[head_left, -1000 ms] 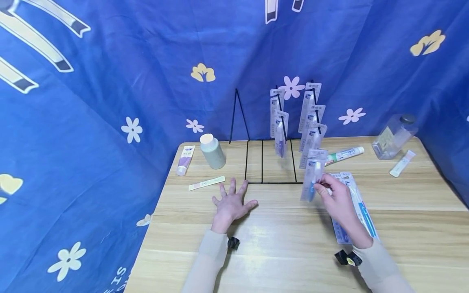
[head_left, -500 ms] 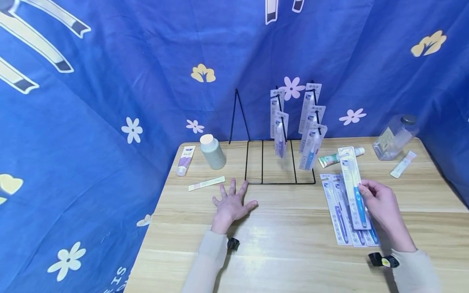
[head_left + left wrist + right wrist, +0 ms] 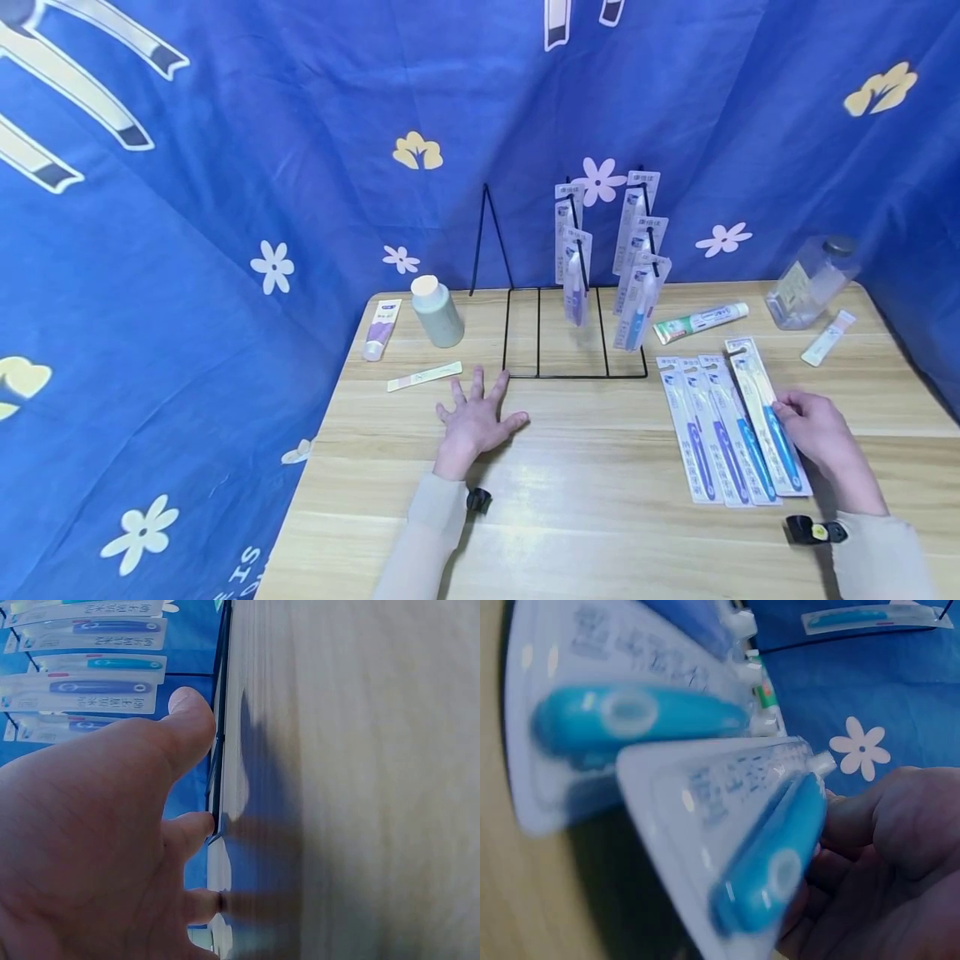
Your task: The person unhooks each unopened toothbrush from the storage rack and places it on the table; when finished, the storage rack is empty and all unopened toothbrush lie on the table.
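Observation:
My right hand (image 3: 821, 429) pinches the edge of a packaged toothbrush (image 3: 765, 408) with a blue handle, low over the table at the right end of a row. In the right wrist view this toothbrush pack (image 3: 705, 817) tilts beside another blue one (image 3: 630, 716). The row's other packs, two purple (image 3: 696, 442) and one blue (image 3: 744, 433), lie side by side. My left hand (image 3: 472, 425) is spread on the table, fingertips at the front wire of a black rack (image 3: 570, 377). Several toothbrush packs (image 3: 639, 308) hang from the rack's hooks.
Left of the rack are a grey-green bottle (image 3: 438, 317), a purple-white tube (image 3: 382, 329) and a thin sachet (image 3: 425, 376). At right lie a green-white toothpaste tube (image 3: 701, 322), a clear jar (image 3: 806, 287) and a small sachet (image 3: 828, 337). Blue cloth (image 3: 330, 208) hangs behind.
My right hand has carried the blue toothbrush pack from the front of the rack's right column rightward and down to the row on the table. My left hand has stayed in place.

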`<state>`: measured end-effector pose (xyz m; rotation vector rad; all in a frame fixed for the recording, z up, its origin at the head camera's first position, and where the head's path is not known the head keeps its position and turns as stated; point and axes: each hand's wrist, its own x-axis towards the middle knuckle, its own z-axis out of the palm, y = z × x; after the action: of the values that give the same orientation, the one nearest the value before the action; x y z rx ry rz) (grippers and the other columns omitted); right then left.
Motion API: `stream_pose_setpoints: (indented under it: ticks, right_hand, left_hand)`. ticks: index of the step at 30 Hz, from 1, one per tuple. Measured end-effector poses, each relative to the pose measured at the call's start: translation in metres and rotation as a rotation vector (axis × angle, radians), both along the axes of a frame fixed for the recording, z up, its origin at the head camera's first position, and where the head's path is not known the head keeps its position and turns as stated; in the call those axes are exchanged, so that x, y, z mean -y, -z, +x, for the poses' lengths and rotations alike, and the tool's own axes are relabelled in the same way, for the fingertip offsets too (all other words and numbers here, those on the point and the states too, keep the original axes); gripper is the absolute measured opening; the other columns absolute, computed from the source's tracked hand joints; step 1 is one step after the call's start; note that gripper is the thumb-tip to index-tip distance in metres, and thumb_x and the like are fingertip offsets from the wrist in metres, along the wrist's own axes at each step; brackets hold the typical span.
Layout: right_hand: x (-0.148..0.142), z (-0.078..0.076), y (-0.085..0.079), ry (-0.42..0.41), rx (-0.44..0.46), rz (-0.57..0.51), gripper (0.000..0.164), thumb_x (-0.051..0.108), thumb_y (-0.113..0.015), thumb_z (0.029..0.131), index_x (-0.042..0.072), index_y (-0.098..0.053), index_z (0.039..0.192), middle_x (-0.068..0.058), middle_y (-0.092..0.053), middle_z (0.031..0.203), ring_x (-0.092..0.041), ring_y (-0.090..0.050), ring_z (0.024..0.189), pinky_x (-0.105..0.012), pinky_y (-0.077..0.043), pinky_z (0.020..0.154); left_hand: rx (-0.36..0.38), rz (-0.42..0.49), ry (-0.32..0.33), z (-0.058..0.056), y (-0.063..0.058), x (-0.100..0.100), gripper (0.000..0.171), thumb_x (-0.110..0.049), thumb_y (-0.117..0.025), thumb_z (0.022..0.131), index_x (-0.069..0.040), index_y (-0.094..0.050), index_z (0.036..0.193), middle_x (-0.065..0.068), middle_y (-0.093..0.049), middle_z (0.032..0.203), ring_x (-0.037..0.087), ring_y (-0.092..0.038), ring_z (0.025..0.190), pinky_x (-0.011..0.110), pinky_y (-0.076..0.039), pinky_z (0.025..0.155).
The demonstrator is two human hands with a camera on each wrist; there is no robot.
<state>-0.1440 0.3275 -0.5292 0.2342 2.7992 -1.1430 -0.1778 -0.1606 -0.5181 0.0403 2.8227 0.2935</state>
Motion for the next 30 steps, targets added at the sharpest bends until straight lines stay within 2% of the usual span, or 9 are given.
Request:
stream_pose_setpoints:
  ticks: [8,15,20,30]
  right_hand:
    - [-0.009,-0.004,0.005,-0.065,0.113,0.022,0.039,0.011,-0.042,0.104,-0.02,-0.053,0.125,-0.023,-0.067,0.096,-0.019,-0.059,0.078,-0.024,-0.044,0.063]
    - [-0.008,-0.007,0.001,-0.055,0.106,0.087,0.034,0.01,-0.049,0.099,-0.016,-0.059,0.117,-0.023,-0.067,0.094,-0.024,-0.059,0.079,-0.027,-0.041,0.066]
    - [-0.007,-0.005,-0.002,-0.046,0.125,0.112,0.034,0.012,-0.05,0.099,-0.015,-0.06,0.116,-0.024,-0.067,0.094,-0.029,-0.06,0.082,-0.028,-0.04,0.066]
    - [-0.006,-0.002,-0.007,-0.036,0.17,0.156,0.03,0.015,-0.055,0.098,-0.013,-0.064,0.108,-0.02,-0.067,0.088,-0.028,-0.06,0.078,-0.029,-0.041,0.062]
  left_hand:
    - [-0.001,-0.017,-0.001,-0.001,-0.002,-0.002,0.085,-0.078,-0.048,0.09,-0.042,-0.017,0.162,0.011,-0.006,0.173,0.056,-0.005,0.153,0.086,-0.018,0.108]
    - [-0.004,-0.01,-0.004,0.0,-0.001,0.0,0.086,-0.077,-0.048,0.09,-0.042,-0.018,0.162,0.011,-0.007,0.173,0.056,-0.004,0.153,0.086,-0.018,0.108]
    - [-0.006,-0.002,-0.006,0.001,0.0,0.0,0.085,-0.078,-0.048,0.09,-0.042,-0.018,0.162,0.011,-0.006,0.173,0.056,-0.003,0.153,0.086,-0.017,0.108]
    - [-0.006,-0.019,-0.004,0.001,0.002,-0.001,0.085,-0.078,-0.047,0.09,-0.043,-0.017,0.162,0.01,-0.005,0.173,0.056,-0.003,0.153,0.085,-0.018,0.108]
